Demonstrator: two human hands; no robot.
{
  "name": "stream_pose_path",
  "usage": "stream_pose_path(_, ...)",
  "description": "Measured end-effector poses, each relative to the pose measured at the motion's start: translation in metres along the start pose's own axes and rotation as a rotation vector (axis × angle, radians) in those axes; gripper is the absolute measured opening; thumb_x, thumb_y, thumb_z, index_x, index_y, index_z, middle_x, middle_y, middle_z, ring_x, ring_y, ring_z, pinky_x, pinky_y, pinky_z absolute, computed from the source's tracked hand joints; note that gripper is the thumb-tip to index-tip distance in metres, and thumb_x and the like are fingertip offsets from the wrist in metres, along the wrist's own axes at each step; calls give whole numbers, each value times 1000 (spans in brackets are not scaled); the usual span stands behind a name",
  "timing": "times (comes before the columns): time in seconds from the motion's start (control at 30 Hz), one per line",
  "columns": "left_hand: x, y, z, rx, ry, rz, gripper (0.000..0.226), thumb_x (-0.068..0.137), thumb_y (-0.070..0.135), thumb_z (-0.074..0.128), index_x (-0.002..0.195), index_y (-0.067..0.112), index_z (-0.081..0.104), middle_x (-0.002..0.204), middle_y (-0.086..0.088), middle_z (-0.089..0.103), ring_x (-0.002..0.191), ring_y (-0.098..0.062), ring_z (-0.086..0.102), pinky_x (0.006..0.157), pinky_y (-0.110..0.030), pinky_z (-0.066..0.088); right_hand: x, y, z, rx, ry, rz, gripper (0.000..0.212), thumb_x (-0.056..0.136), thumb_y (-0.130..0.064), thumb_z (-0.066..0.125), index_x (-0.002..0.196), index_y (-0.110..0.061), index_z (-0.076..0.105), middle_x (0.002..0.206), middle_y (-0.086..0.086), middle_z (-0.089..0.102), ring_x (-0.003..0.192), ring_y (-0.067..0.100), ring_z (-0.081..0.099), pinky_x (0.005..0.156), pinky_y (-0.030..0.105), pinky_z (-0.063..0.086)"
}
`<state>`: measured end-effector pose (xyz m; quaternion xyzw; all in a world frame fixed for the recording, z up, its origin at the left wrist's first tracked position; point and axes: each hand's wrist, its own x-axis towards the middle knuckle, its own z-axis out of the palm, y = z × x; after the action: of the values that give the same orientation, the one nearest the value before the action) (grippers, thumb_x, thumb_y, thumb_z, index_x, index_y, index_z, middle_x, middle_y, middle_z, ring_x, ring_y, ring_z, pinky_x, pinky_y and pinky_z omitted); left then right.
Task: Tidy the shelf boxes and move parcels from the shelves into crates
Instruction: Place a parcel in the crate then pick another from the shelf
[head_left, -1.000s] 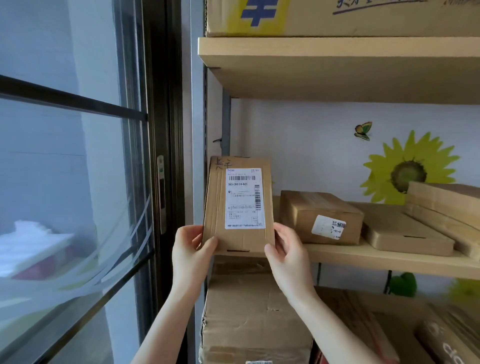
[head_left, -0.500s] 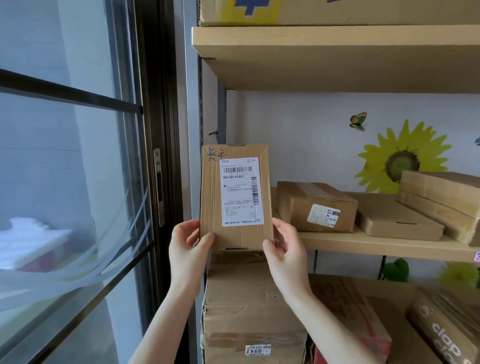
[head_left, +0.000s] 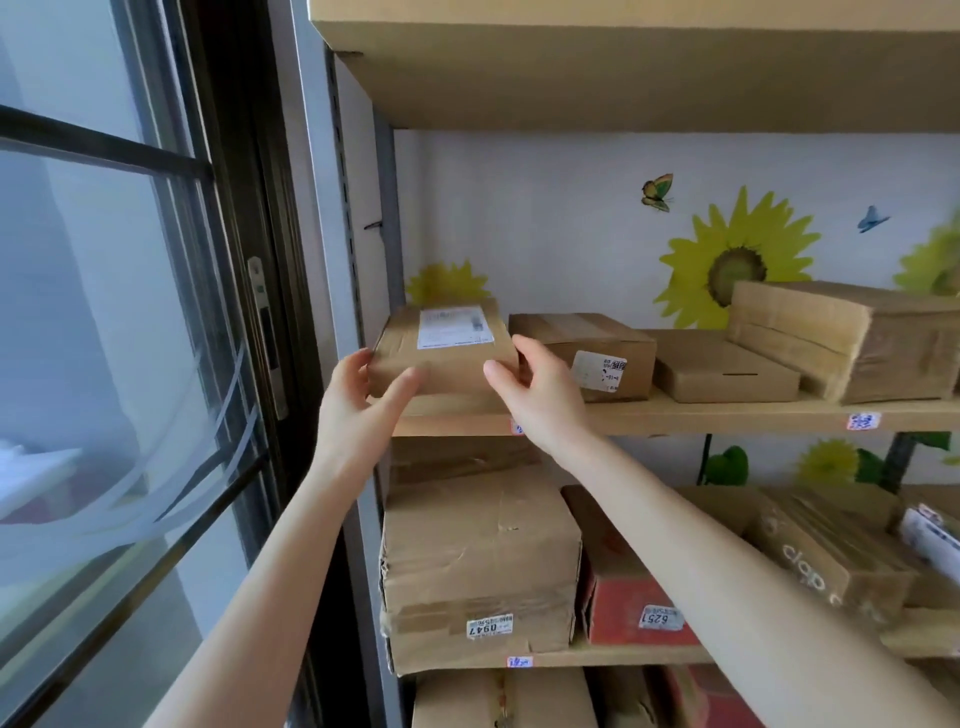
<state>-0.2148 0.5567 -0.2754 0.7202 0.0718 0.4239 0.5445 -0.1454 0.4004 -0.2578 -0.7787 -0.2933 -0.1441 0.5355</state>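
A flat brown parcel (head_left: 441, 353) with a white label on top lies at the left end of the middle shelf (head_left: 675, 415), on another flat box. My left hand (head_left: 363, 410) grips its front left corner, thumb across the front face. My right hand (head_left: 535, 395) holds its front right corner, fingers curled round the side. Right of it stand a small labelled box (head_left: 587, 353), a flat box (head_left: 722, 369) and a larger taped box (head_left: 852, 338).
The shelf below carries a big worn box marked 0947 (head_left: 478, 566), a red box marked 6251 (head_left: 628, 603) and a "clap" box (head_left: 831, 561). A dark-framed window (head_left: 130, 364) fills the left. The upper shelf board (head_left: 623, 67) hangs overhead. Sunflower stickers cover the back wall.
The parcel, held upright with its label facing me before, has been tipped flat and set on the shelf's left end. Both hands went with it, up and forward.
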Motion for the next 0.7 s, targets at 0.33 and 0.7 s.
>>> stream_pose_path(0.33,17,-31,-3,400,-77,-53,51,87,16,61,134,8,41,127,-10,55,111,-21,52,84,-24,37,16,17,20,-419,-220,74,54,93,-30,50,139,-9,34,135,12,50,122,29,48,96,36,41)
stream_pose_path(0.7,4,25,65,351,26,244,38,92,24,52,125,4,52,125,-12,56,117,-24,51,99,-29,37,25,15,-54,-131,330,-211,21,90,-9,52,105,-2,66,105,12,69,100,24,63,88,28,45)
